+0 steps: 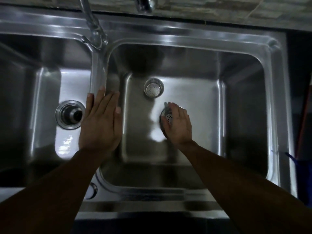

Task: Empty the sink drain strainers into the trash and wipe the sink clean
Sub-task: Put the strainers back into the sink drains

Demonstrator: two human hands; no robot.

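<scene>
Presently bracing on sink divider (98, 71) with flat, released left hand (100, 122) for balance; right of divider, gripping strainer (168, 117) in right hand (179, 127), seemingly to lift.

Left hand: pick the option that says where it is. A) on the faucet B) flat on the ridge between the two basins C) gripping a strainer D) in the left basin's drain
B: the left hand lies with straight fingers on the ridge between the basins; the right hand, not the left, holds a strainer.
</scene>
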